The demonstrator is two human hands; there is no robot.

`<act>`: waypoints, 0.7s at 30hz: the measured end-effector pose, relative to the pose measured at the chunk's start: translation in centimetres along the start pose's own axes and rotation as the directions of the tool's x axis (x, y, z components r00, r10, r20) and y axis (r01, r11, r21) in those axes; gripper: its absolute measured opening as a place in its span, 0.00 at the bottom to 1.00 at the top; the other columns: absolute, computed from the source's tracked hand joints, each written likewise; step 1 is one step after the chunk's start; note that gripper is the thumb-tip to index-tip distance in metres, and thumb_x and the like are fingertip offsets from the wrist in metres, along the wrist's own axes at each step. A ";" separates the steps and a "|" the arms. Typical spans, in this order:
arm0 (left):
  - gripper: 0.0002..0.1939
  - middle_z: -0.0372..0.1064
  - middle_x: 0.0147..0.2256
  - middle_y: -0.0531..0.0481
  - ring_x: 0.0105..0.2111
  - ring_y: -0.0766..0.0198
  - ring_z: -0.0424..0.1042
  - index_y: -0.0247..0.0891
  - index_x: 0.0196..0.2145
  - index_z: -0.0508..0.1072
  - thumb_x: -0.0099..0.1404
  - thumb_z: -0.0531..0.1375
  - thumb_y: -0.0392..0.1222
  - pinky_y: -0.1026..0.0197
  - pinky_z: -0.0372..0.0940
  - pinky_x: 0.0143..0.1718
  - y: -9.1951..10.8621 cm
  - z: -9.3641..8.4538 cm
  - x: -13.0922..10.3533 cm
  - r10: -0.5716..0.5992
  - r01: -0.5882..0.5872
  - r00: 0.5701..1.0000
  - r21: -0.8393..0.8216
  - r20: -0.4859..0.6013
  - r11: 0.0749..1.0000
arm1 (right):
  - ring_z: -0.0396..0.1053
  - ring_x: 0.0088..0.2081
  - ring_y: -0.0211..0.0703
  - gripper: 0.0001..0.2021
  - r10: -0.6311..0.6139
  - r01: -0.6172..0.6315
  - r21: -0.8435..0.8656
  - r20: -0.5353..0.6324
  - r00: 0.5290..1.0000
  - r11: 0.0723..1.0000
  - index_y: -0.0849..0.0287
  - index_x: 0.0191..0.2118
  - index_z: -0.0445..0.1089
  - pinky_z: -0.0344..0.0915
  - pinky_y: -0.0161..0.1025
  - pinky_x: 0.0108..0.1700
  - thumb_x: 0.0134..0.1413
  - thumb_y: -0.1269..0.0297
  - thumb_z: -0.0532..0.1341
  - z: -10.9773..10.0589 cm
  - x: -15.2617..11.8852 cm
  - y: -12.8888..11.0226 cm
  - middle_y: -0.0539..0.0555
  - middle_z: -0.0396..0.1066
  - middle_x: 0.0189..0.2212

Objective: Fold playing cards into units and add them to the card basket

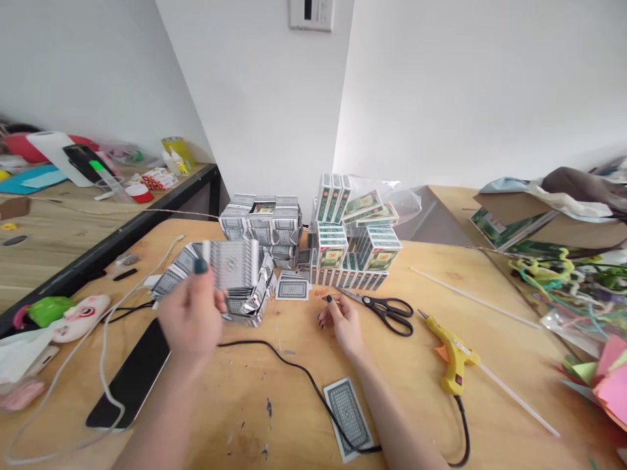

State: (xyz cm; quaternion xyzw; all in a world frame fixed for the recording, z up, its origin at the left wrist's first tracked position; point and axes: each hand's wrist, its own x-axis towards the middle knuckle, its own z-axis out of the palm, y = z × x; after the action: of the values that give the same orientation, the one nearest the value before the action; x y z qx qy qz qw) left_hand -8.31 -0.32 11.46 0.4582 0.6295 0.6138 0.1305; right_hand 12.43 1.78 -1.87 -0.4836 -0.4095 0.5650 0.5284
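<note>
My left hand (191, 316) pinches a patterned playing card (231, 264) between thumb and fingers; its side edges look folded, and motion blurs it a little. Behind it lies a structure of folded cards (262, 287), partly covered by the hand and card. My right hand (343, 320) rests low over the table with loosely curled fingers, thumb apart, and nothing visible in them. Beside it are black-handled scissors (389, 313), their blades by the fingers. A small stack of flat cards (292, 287) lies between the hands. One loose card (347, 418) lies nearer me, under a black cord.
Behind stand a taller folded-card structure (262, 222) and stacked green card boxes (350, 261). A yellow glue gun (455, 359) lies at right with its cord (463, 431). At left are a black phone (132, 378) and a white cable (102, 352).
</note>
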 end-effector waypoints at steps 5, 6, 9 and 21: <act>0.19 0.60 0.14 0.53 0.18 0.67 0.60 0.36 0.15 0.64 0.58 0.51 0.49 0.66 0.52 0.21 -1.3 -1.1 5.6 -0.086 -0.023 0.982 0.563 0.166 0.826 | 0.62 0.16 0.34 0.16 -0.006 0.009 -0.085 0.033 0.999 0.996 0.59 0.32 0.61 0.59 0.32 0.19 0.48 0.50 0.56 0.3 -0.2 0.2 0.47 0.66 0.16; 0.20 0.60 0.13 0.52 0.18 0.65 0.60 0.36 0.14 0.64 0.58 0.50 0.50 0.65 0.52 0.21 -1.8 -1.0 6.1 -0.166 -0.077 0.941 0.663 0.295 0.744 | 0.62 0.16 0.35 0.15 -0.010 0.014 -0.104 0.041 0.999 0.995 0.59 0.31 0.61 0.59 0.32 0.20 0.48 0.50 0.56 0.3 -0.2 0.3 0.47 0.66 0.16; 0.22 0.62 0.13 0.49 0.18 0.61 0.62 0.38 0.15 0.66 0.58 0.47 0.53 0.63 0.52 0.21 -3.3 -0.5 6.9 -0.290 -0.228 0.839 0.781 0.460 0.581 | 0.62 0.17 0.35 0.15 -0.025 0.034 -0.134 0.066 0.998 0.990 0.59 0.30 0.61 0.60 0.33 0.21 0.48 0.51 0.56 0.2 -0.3 0.5 0.48 0.66 0.17; 0.12 0.68 0.38 0.48 0.41 0.59 0.66 0.41 0.41 0.68 0.60 0.51 0.42 0.59 0.58 0.44 -0.6 0.8 0.8 0.263 -0.484 0.842 0.446 0.471 0.753 | 0.61 0.16 0.35 0.20 -0.023 0.023 -0.122 -0.002 1.000 0.992 0.60 0.30 0.64 0.59 0.32 0.19 0.49 0.46 0.53 0.2 -0.3 -0.1 0.49 0.66 0.15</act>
State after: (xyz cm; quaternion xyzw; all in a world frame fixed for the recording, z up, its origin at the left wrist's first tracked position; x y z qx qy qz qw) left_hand -8.41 0.84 11.08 0.7041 0.6337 0.3202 -0.0151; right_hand 12.26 1.53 -1.67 -0.5110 -0.4479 0.5320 0.5052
